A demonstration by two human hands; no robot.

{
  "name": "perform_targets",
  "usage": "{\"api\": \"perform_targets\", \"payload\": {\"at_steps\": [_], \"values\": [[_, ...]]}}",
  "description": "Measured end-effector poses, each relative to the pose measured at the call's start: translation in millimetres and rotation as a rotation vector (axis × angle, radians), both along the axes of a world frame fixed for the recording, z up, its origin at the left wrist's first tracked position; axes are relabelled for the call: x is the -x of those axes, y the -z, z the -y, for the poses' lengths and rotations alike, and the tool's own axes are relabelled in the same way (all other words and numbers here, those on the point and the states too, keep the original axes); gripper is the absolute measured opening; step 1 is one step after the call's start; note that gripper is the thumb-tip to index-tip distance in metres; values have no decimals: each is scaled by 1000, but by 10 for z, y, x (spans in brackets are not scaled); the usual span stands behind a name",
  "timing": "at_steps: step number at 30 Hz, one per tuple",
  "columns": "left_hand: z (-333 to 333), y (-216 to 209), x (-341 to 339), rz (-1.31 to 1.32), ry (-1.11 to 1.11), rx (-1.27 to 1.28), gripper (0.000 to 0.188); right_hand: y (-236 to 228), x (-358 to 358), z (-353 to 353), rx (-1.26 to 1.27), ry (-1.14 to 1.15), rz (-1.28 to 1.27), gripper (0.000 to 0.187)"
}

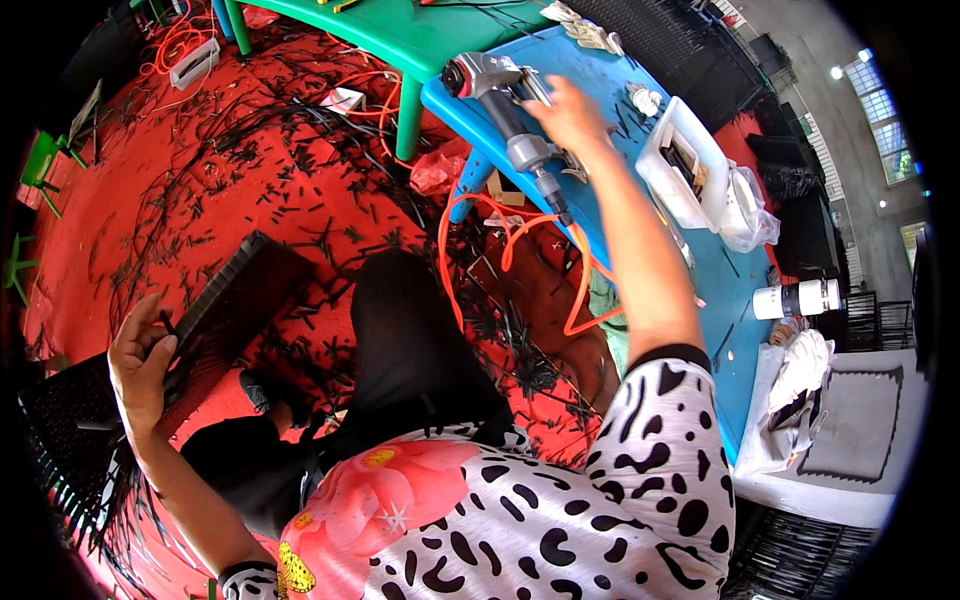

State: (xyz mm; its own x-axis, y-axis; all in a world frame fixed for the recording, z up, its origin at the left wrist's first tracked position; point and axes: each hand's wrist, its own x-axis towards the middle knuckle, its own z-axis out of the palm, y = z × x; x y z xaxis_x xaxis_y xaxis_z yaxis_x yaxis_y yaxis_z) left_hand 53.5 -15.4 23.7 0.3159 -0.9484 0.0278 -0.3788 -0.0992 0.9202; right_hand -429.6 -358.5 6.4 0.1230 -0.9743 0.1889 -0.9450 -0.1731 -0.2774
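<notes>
My right hand (573,117) is over the blue table, its fingers blurred, beside a grey and black air-powered staple gun (520,140). The gun lies near the table's left edge, with an orange air hose (447,260) hanging from its lower end. Whether the fingers grip the gun is unclear. Low on the left, my left hand (142,365) has its fingers curled, a short black strip (167,322) showing between them. It is right beside a black woven panel (225,310), which leans by my legs with loose strips hanging below.
A white plastic bin (685,165) with small items stands on the blue table (725,300), near a plastic bag (750,215) and a white bottle (797,298). A green table (375,35) adjoins it. Black strip offcuts litter the red floor (130,240).
</notes>
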Motion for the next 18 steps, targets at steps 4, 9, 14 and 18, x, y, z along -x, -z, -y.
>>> {"api": "perform_targets", "payload": {"at_steps": [4,9,14,18], "values": [[30,112,-134,14,3,-4,50,-211,1069,-530,-142,193,-249,105],[91,74,-240,108,3,8,46,176,1691,-1069,-348,240,-294,98],[116,-178,109,322,-65,47,44,443,2058,-918,129,190,118,54],[58,-55,89,183,55,255,45,-168,532,-1118,52,-305,583,57]]}}
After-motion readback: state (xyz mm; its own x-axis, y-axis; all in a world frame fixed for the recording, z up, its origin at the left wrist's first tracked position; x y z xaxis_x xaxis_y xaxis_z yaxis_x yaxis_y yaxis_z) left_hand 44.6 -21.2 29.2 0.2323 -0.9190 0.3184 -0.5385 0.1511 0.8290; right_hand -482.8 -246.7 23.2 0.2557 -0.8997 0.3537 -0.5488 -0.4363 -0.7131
